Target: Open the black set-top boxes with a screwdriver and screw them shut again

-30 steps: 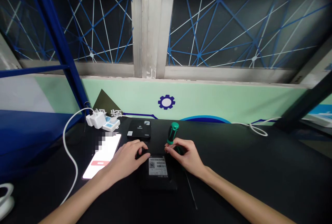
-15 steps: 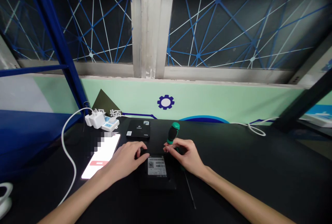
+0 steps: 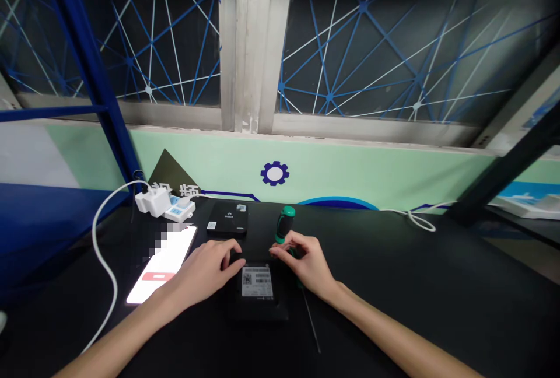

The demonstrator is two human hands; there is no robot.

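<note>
Fingers of the left hand and right hand pinch the far corners of the flat black labelled box, still closed at table centre, green-handled screwdriver untouched at one o'clock.

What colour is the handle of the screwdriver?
Green and black; the screwdriver handle shows in the head view.

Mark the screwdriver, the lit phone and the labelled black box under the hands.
screwdriver (image 3: 284, 221): head view, on its green and black handle.
lit phone (image 3: 163, 267): head view, middle of the bright screen.
labelled black box (image 3: 257, 282): head view, on its white label.
</note>
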